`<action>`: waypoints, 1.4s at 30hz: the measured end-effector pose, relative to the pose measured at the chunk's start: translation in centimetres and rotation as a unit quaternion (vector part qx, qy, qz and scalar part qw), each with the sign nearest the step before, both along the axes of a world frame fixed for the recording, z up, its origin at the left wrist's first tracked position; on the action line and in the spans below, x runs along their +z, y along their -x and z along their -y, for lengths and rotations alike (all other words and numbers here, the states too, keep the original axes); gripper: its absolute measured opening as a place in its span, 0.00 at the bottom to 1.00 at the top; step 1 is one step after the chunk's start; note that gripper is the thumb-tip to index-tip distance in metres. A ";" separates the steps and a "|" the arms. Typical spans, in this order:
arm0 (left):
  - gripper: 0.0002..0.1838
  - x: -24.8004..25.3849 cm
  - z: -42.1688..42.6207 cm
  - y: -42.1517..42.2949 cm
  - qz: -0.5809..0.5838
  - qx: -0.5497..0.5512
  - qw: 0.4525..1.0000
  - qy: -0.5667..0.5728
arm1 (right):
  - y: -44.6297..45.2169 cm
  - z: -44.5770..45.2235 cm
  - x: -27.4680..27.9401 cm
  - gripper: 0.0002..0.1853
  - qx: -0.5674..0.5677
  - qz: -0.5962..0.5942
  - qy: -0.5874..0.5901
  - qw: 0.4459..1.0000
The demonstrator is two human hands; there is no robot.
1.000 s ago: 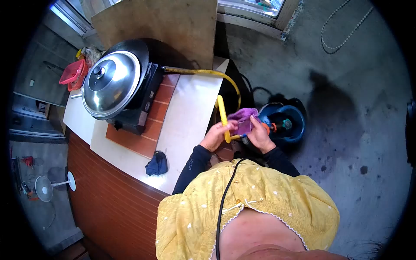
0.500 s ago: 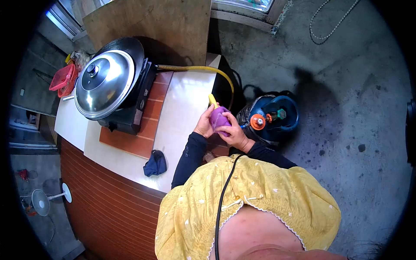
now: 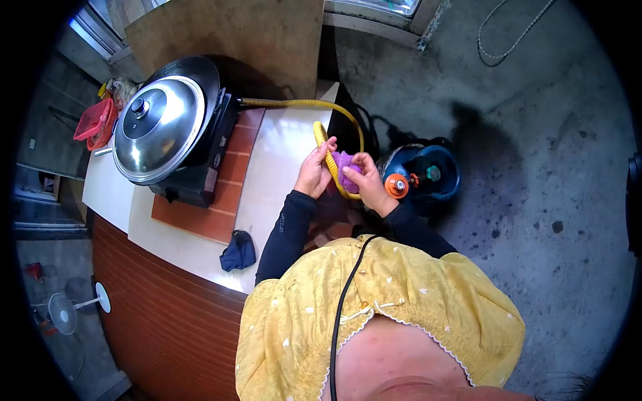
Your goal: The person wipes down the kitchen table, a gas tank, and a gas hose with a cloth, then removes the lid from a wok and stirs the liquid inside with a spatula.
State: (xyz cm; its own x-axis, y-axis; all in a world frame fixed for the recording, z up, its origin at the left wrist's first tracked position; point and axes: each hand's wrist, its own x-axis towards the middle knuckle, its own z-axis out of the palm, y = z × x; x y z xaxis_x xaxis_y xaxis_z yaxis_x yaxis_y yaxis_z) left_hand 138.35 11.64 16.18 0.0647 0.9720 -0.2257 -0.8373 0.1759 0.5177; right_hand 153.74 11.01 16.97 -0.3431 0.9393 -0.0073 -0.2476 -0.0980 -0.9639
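Note:
My left hand (image 3: 315,171) has its fingers around the yellow corrugated hose (image 3: 320,135), whose bent part rises above it. In my right hand (image 3: 370,183) is a bunched purple cloth (image 3: 347,171), pressed against the hose just right of my left hand. The hose also runs from the black stove (image 3: 212,157) across the white table edge and down. Right of my right hand stands a blue gas cylinder (image 3: 447,190) with an orange regulator (image 3: 396,186) and a green valve knob. How the hose meets the regulator is hidden.
A wok with a domed steel lid (image 3: 160,130) sits on the stove, over a tile-patterned board. Near the table's front lies a dark blue cloth (image 3: 238,251). Red baskets (image 3: 98,123) stand at the far left, a white fan (image 3: 63,313) below. A wooden board (image 3: 227,40) leans behind.
Over the last second my hands moved left, away from the cylinder, and the orange regulator came into view. The purple cloth was wrapped round the hose, and more of the hose shows again now.

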 end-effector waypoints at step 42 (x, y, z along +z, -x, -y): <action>0.15 -0.1 5.1 1.3 -0.003 0.183 0.977 0.113 | 0.2 5.7 -11.7 0.17 -0.008 0.335 -0.258 0.906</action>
